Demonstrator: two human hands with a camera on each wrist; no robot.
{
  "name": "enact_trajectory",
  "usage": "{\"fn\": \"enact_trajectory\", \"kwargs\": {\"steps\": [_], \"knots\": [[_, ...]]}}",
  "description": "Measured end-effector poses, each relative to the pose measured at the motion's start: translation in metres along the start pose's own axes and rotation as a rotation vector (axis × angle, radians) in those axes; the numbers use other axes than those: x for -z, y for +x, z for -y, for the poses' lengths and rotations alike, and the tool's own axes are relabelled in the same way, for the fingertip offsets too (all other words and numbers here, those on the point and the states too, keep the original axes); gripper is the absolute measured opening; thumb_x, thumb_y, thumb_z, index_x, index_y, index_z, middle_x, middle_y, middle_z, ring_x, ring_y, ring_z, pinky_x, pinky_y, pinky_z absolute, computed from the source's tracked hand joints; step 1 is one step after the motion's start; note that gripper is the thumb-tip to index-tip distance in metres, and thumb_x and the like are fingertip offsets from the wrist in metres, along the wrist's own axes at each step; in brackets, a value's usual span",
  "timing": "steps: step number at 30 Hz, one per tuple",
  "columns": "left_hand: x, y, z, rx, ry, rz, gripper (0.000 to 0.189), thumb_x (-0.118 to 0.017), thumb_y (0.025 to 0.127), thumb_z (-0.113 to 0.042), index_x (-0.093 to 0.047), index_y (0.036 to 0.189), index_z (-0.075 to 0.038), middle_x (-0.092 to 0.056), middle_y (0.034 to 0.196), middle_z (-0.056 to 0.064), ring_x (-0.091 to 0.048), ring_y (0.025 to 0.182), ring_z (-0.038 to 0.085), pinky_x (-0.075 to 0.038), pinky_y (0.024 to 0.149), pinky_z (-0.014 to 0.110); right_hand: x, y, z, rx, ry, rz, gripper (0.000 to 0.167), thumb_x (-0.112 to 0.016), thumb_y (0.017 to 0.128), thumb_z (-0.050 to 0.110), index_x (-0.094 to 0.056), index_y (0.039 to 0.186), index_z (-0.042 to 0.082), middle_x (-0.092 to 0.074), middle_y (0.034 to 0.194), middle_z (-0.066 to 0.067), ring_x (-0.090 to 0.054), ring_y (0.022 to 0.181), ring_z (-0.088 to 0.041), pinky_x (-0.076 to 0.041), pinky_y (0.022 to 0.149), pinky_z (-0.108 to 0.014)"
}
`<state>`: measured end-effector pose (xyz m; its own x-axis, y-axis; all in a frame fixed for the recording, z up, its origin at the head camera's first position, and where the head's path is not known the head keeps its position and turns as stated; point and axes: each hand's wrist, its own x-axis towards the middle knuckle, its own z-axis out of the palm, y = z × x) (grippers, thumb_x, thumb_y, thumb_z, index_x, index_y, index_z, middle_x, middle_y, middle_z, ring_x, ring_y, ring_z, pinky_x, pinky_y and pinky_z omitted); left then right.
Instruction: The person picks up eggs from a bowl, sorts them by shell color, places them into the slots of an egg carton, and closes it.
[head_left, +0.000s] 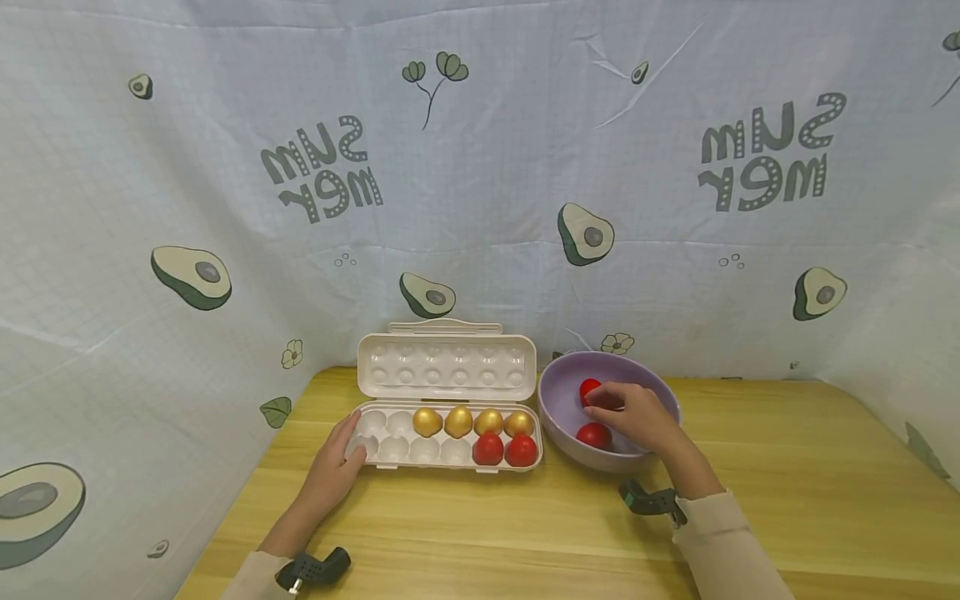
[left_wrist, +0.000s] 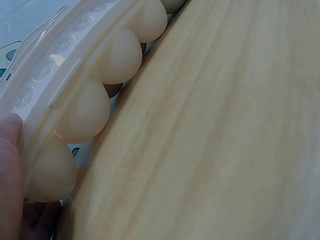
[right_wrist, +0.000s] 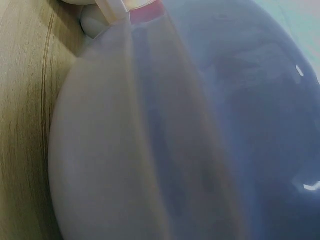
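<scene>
A pale egg carton point(head_left: 424, 451) lies open on the worktop point(head_left: 487, 533), its lid point(head_left: 447, 362) tipped back toward the cloth behind. Four gold eggs point(head_left: 458, 422) fill the right-hand part of its back row, and two red eggs point(head_left: 505, 450) sit at the right end of the front row. The left hand point(head_left: 333, 462) grips the carton's left end, thumb on the rim and fingers underneath. Just beside the carton's right end stands a round purple bowl point(head_left: 555, 396) holding two more red eggs. The right hand point(head_left: 633, 414) reaches into it with fingers and thumb bent by the farther egg; whether that grip has closed on it I cannot tell. Both arms wear beige sleeves point(head_left: 727, 533) and dark wrist devices point(head_left: 648, 500). The worktop has a yellowish wood grain running mostly crosswise in the head view. Pale, lightly creased cloth point(head_left: 480, 208) hangs behind it and along both sides, printed with halved avocados point(head_left: 587, 234), small flowers point(head_left: 617, 343) and leaves point(head_left: 276, 412). Grey-green dotted lettering point(head_left: 330, 148) appears twice on the back cloth, reading "SUMMER" in mirror image, broken into "sum" above "mer".
</scene>
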<state>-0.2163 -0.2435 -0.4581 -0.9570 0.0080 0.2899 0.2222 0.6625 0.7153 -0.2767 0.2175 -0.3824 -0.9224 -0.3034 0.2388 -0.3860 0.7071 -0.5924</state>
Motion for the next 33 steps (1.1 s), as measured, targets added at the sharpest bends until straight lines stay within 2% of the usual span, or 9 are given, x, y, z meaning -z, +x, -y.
{"fn": "enact_trajectory", "kwargs": {"steps": [15,28,33], "knots": [[-0.0002,-0.0004,-0.0008,-0.016,0.007,-0.004,0.059,-0.048,0.094,-0.009,-0.029,0.149,0.003,-0.031,0.150,0.027,-0.029,0.137,0.045,-0.024,0.111,0.058,0.0001,0.0011,-0.0003,-0.023,-0.018,0.029,0.030,-0.074,0.084,0.024,-0.071,0.106,0.004,-0.071,0.098,-0.008,-0.065,0.095,-0.028,-0.053,0.088,-0.048],[-0.0009,-0.0012,-0.0004,-0.036,0.016,-0.018,0.058,-0.047,0.094,-0.009,-0.031,0.148,0.005,-0.033,0.148,0.028,-0.031,0.136,0.047,-0.025,0.110,0.058,-0.0017,0.0019,-0.0004,-0.025,-0.022,0.050,0.027,-0.074,0.084,0.024,-0.072,0.104,0.006,-0.071,0.099,-0.007,-0.064,0.096,-0.028,-0.051,0.090,-0.049],[0.0000,-0.0016,-0.0020,-0.024,0.014,-0.007,0.058,-0.047,0.094,-0.009,-0.030,0.148,0.004,-0.032,0.149,0.027,-0.030,0.136,0.046,-0.025,0.111,0.058,-0.0016,0.0017,-0.0001,-0.030,-0.019,0.057,0.028,-0.074,0.084,0.024,-0.072,0.105,0.006,-0.071,0.100,-0.008,-0.064,0.097,-0.028,-0.051,0.091,-0.050]]}}
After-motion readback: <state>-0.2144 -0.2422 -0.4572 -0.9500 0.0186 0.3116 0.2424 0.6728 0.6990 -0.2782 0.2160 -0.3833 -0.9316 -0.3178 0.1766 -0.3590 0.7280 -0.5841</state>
